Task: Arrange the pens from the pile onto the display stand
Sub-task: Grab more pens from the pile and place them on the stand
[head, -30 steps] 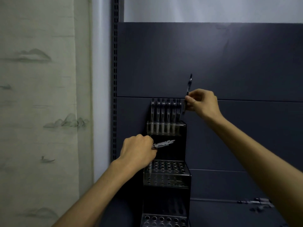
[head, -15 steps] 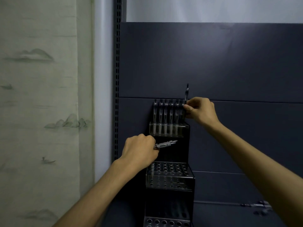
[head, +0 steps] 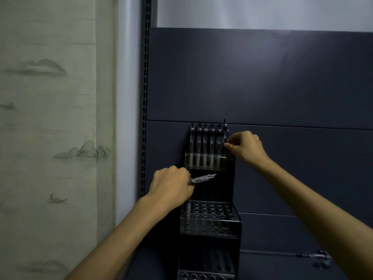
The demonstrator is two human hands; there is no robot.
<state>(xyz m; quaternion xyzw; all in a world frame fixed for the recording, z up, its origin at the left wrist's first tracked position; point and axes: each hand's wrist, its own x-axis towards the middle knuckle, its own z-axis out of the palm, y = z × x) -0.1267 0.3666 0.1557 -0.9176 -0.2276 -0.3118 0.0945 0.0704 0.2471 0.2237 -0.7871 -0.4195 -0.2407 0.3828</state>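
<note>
Black pen (head: 225, 131) stands upright at the right end of the top-tier row on the tiered display stand (head: 210, 221), pinched by the right hand (head: 245, 147); left hand (head: 171, 184) grips a grey pen (head: 202, 178) just below.

the display stand (head: 210, 221) is black with clear tiers dotted by rows of round holes. the pens in its top tier (head: 205, 146) look clear and pale grey with dark clips. the pen in the left hand (head: 202, 178) is light grey. the back panel (head: 262, 77) is plain dark slate blue. the slotted upright (head: 145, 98) is dark grey. the wallpaper (head: 50, 118) is pale cream-green with faint grey-green ink mountains and clouds.
</note>
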